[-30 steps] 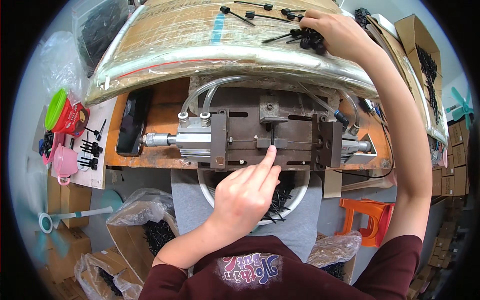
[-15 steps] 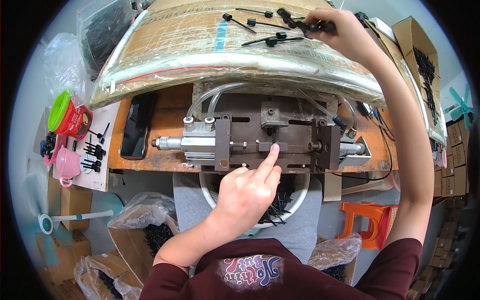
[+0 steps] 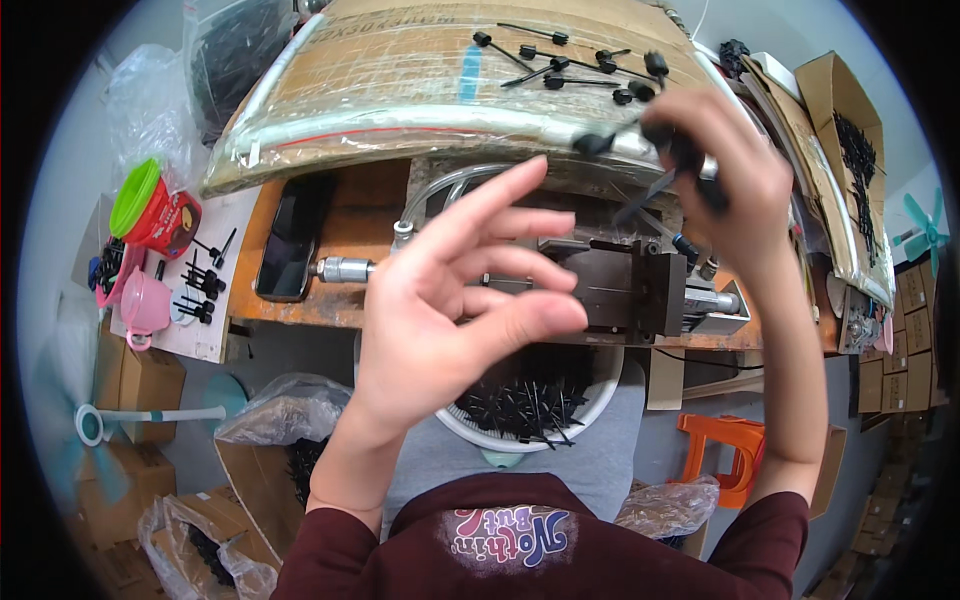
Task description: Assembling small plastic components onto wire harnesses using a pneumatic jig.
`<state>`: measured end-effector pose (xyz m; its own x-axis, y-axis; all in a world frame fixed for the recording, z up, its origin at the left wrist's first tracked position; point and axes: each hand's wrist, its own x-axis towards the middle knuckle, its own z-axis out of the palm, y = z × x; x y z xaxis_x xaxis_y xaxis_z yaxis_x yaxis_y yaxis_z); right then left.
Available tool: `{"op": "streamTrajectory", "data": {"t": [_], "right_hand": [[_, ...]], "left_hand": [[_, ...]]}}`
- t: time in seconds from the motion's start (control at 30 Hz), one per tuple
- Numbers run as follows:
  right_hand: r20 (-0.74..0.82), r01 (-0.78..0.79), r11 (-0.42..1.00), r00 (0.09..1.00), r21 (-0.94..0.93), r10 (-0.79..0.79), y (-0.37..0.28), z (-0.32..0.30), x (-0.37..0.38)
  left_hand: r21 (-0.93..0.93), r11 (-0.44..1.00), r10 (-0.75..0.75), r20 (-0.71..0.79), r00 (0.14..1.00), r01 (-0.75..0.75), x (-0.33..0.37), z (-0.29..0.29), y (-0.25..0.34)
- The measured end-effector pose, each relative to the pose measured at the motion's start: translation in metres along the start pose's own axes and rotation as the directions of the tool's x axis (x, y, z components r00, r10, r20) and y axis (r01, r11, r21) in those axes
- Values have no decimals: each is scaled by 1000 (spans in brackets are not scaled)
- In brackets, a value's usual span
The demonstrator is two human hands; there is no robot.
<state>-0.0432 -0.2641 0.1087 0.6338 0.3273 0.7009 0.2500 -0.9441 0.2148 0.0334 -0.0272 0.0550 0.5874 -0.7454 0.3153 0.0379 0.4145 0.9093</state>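
Note:
My left hand is raised over the left part of a dark metal clamping fixture, its fingers spread and nothing in them. It hides much of the fixture. Several black plastic stems with knobbed ends are gripped in my right hand, smeared by motion above the fixture's right side. Beyond that hand, more black knobbed stems lie loose on a film-wrapped cardboard sheet. A white basket full of black stems sits at my lap, below the fixture.
A phone lies on the wooden bench. Left of it stand a red tub, a pink cup and black parts. An orange stool and a fan stand on the floor. An open carton holds black parts at right.
My left hand has lifted off the fixture, its pointing finger now spread with the others. My right hand has come nearer, down from the cardboard sheet, where more black stems now show.

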Motion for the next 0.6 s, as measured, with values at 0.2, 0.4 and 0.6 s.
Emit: {"op": "streamTrajectory", "data": {"t": [0.2,0.4,0.6], "right_hand": [[-32,154,986,988,58,-152,-48,10,-33],[-106,59,989,993,136,-45,-53,9,-60],[-69,-498,519,672,695,737,-64,-3,-77]], "left_hand": [[225,969,97,23,995,-100,-16,0,-8],[323,938,98,111,989,-129,-37,-4,-20],[727,603,197,264,944,-329,-46,-4,-52]]}}
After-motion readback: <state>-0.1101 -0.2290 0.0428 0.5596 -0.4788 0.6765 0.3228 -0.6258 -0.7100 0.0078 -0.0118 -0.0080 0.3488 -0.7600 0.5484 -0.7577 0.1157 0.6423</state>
